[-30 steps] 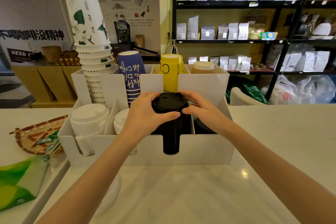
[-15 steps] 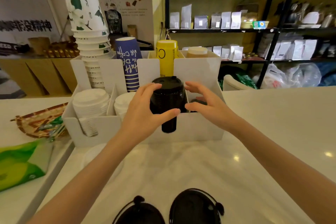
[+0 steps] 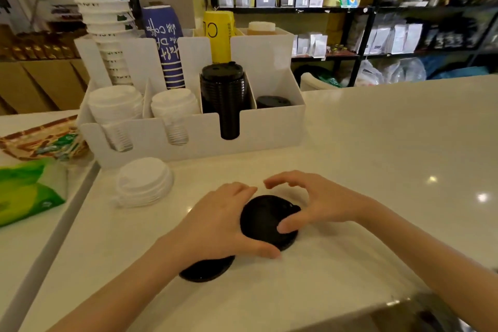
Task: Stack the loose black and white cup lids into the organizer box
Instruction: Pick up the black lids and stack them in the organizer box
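Both hands are down on the bench around a loose black lid [image 3: 265,219] lying flat. The left hand [image 3: 218,226] cups its left edge, thumb at the near rim; the right hand [image 3: 310,203] curls over the far right side, thumb on top. Neither has it lifted. A second black lid [image 3: 207,268] lies partly under the left wrist. The organizer box [image 3: 194,132] stands straight ahead, well apart; its black stack [image 3: 225,89] sits centre-right. White lids [image 3: 144,182] wait nearer the left hand
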The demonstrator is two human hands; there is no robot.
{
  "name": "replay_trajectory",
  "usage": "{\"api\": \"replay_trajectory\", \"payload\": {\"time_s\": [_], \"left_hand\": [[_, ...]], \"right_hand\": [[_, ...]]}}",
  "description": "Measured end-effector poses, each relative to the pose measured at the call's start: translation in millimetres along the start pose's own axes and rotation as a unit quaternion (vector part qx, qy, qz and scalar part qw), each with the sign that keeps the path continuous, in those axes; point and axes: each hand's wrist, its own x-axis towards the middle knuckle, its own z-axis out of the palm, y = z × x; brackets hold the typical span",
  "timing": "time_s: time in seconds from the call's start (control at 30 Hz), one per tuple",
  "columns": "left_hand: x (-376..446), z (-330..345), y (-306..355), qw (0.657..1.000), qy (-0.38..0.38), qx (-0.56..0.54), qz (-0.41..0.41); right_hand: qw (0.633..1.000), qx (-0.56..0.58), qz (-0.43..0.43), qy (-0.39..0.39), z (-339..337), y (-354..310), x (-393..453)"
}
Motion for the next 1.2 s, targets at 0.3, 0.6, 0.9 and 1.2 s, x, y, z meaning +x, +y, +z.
{"api": "replay_trajectory", "payload": {"time_s": [0.3, 0.6, 0.9, 1.2], "left_hand": [[2, 13, -2, 1.000, 0.011, -0.021, 0.006], [17, -9, -7, 0.984, 0.098, -0.152, -0.003], [56, -67, -22, 0.950, 0.229, -0.211, -0.032], [95, -115, -29, 0.899, 0.350, -0.257, -0.056]], "right_hand": [[1.000, 0.001, 0.008, 0.007, 16, 8, -14], [0.999, 0.028, -0.018, 0.042, -11, -2, 7], [0.991, 0.061, -0.091, 0.072, -72, -34, 64], [0.973, 0.150, -0.148, 0.093, -118, -54, 122]]}}
